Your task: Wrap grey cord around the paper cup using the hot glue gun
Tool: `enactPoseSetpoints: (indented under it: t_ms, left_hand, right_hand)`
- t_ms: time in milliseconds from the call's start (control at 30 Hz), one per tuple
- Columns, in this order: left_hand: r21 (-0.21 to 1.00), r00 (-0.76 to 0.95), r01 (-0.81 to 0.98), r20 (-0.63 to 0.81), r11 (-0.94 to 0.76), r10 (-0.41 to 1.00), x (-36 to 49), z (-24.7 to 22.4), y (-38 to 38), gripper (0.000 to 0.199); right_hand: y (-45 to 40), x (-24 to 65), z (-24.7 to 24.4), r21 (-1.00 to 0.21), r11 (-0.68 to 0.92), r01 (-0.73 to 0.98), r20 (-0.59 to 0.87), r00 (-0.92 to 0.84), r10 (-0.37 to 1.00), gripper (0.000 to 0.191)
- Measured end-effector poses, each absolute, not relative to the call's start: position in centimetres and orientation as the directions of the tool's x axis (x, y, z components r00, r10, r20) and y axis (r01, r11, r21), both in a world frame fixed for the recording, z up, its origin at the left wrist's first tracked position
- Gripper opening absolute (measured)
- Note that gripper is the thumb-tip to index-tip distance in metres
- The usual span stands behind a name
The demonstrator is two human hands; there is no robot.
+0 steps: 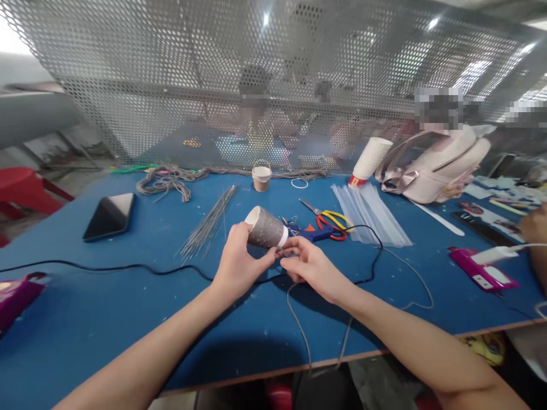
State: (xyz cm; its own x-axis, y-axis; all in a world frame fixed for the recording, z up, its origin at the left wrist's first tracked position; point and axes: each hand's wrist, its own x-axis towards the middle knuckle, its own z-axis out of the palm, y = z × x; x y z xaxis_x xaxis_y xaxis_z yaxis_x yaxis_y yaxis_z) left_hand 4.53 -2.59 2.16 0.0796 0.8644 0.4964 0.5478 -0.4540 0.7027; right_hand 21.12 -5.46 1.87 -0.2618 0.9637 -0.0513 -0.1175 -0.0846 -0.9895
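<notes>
My left hand (240, 259) is closed around a paper cup (265, 228) wound with grey cord, tilted on its side above the table. At the cup's white rim, my right hand (310, 265) has its fingers pinched together on the grey cord (299, 324). From there the cord loops down over the table's front edge and also trails to the right. Just behind the cup lies a blue glue gun (317, 233), partly hidden, with a black cable. Beside it are a pair of pliers with red handles (331, 229) and a yellow-handled tool (337, 215).
Grey wire stems (209, 222) and a phone (109, 216) lie left. A small basket-like cup (261, 177) and cord bundles (166, 181) sit by the perforated screen (171, 114). Right are clear strips (376, 219), stacked cups (371, 159), a backpack (436, 162) and a purple power strip (482, 273).
</notes>
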Motion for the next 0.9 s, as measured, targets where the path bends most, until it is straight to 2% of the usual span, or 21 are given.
enactPoseSetpoints:
  t_ms: [133, 267, 333, 467, 567, 667, 900]
  left_hand:
    - [0.762, 0.06, 0.537, 0.394, -0.363, 0.917, 4.4, 1.9, -2.3, 0.026]
    - [0.795, 0.036, 0.522, 0.342, -0.31, 0.939, 4.4, 2.2, -2.3, 0.027]
    - [0.787, 0.042, 0.53, 0.349, -0.316, 0.936, 4.4, 2.3, -2.4, 0.027]
    - [0.785, 0.078, 0.534, 0.325, -0.314, 0.943, 4.4, 2.4, -2.4, 0.026]
    - [0.789, 0.087, 0.538, 0.296, -0.296, 0.951, 4.5, 2.4, -2.2, 0.028]
    - [0.819, 0.106, 0.502, 0.259, -0.277, 0.96, 4.5, 2.4, -2.0, 0.029]
    - [0.864, 0.137, 0.456, 0.168, -0.213, 0.976, 4.3, 2.2, -1.7, 0.033]
  right_hand:
    - [-5.5, 21.4, 1.5, -0.96, 0.186, 0.209, 0.158, -0.142, 0.977, 0.023]
    - [-5.6, 21.6, 1.3, -0.858, 0.328, 0.394, 0.299, -0.135, 0.945, 0.017]
    - [-5.6, 21.7, 1.2, -0.76, 0.423, 0.494, 0.404, -0.151, 0.902, 0.011]
    - [-5.4, 22.3, 1.3, -0.463, 0.612, 0.641, 0.605, -0.276, 0.747, 0.007]
    - [-4.9, 22.7, 1.7, -0.283, 0.678, 0.678, 0.635, -0.398, 0.662, 0.014]
    - [-4.3, 22.9, 2.1, -0.196, 0.682, 0.705, 0.603, -0.461, 0.651, 0.018]
    - [-4.1, 23.0, 1.9, -0.214, 0.696, 0.685, 0.596, -0.473, 0.649, 0.028]
